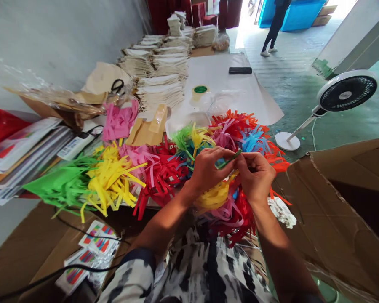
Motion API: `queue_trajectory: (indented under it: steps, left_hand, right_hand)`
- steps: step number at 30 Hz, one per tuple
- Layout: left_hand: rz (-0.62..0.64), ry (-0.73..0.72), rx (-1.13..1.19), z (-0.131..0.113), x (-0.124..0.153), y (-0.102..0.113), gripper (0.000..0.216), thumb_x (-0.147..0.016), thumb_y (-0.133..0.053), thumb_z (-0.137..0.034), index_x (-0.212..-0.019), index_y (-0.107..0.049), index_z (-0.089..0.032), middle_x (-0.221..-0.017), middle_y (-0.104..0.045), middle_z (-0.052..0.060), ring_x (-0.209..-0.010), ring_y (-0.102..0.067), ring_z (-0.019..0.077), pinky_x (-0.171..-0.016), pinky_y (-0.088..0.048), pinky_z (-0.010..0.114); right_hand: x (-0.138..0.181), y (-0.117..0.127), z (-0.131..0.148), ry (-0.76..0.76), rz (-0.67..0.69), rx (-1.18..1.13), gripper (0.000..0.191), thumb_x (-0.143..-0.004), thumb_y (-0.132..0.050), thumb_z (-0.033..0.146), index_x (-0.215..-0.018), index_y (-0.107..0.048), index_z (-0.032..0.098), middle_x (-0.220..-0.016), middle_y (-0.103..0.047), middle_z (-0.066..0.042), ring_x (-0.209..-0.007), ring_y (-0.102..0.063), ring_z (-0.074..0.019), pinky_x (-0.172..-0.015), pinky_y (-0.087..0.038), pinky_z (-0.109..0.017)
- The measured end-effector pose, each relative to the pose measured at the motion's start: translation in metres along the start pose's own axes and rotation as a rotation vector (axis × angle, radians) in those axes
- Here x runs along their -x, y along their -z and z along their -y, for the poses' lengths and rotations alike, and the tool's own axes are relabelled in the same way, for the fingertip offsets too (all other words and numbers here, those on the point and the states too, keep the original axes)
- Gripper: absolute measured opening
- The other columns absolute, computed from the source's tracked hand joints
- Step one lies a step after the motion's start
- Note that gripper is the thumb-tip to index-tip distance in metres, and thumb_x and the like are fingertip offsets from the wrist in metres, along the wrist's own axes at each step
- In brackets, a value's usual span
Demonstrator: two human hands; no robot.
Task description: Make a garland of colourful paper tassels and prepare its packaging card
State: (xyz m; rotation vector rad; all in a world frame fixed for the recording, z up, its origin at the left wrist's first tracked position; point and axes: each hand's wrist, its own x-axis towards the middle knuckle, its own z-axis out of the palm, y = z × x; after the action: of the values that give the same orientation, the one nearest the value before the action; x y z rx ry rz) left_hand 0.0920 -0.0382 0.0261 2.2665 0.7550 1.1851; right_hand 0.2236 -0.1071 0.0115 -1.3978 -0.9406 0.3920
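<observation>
My left hand [206,170] and my right hand [255,174] meet over a heap of cut paper fringe. Together they pinch a thin green paper strip [232,158] that runs between their fingertips. Both hands have their fingers closed on it. Under them lies a bundle of yellow, pink and red fringe [219,202]. Blue, orange and red fringe [255,139] spreads behind my hands. Green fringe [61,185], yellow fringe [110,179] and red fringe [162,174] lie in a row to the left.
Stacks of beige paper bags [162,73] fill the far table by the wall. A tape roll [200,91], scissors [117,86] and a phone [240,70] lie near them. A white fan [341,94] stands on the floor at right, beside an open cardboard box [344,198]. A person [276,25] walks far off.
</observation>
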Motion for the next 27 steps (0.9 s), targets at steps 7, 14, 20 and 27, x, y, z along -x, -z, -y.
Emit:
queue_trajectory:
  steps: [7, 14, 20, 27]
  left_hand:
    - [-0.104, 0.038, 0.029, 0.001, 0.005, -0.004, 0.007, -0.096, -0.07, -0.024, -0.099, -0.076, -0.023, -0.097, -0.082, 0.003, -0.088, -0.077, 0.0158, -0.082, -0.059, 0.029]
    - [-0.168, -0.053, -0.028, 0.001, 0.005, -0.003, 0.009, -0.1, -0.066, -0.024, -0.1, -0.075, -0.023, -0.098, -0.081, 0.004, -0.09, -0.076, 0.0152, -0.083, -0.058, 0.028]
    - [-0.202, -0.192, -0.093, 0.012, 0.005, -0.002, 0.006, -0.1, -0.072, -0.028, -0.102, -0.077, -0.024, -0.098, -0.083, 0.004, -0.095, -0.078, 0.0163, -0.095, -0.058, 0.032]
    - [-0.239, -0.255, -0.199, 0.014, 0.003, -0.003, 0.007, -0.1, -0.072, -0.03, -0.102, -0.074, -0.023, -0.094, -0.082, 0.002, -0.092, -0.078, 0.0153, -0.09, -0.057, 0.029]
  right_hand:
    - [0.002, -0.003, -0.001, -0.009, 0.011, -0.008, 0.025, -0.092, -0.074, 0.045, -0.086, -0.073, 0.02, -0.069, -0.071, 0.0, -0.057, -0.059, -0.0128, -0.053, -0.045, -0.025]
    - [0.002, -0.005, 0.001, -0.068, 0.011, -0.058, 0.022, -0.09, -0.075, 0.042, -0.086, -0.073, 0.02, -0.068, -0.071, 0.0, -0.057, -0.062, -0.014, -0.053, -0.047, -0.026]
    - [0.0, 0.002, 0.0, -0.086, 0.001, -0.165, 0.03, -0.091, -0.077, 0.049, -0.093, -0.075, 0.02, -0.066, -0.072, 0.0, -0.054, -0.061, -0.0128, -0.052, -0.047, -0.024]
    - [0.0, 0.001, -0.005, -0.151, 0.063, -0.243, 0.033, -0.089, -0.081, 0.051, -0.096, -0.075, 0.019, -0.067, -0.072, 0.001, -0.055, -0.063, -0.0122, -0.051, -0.047, -0.022]
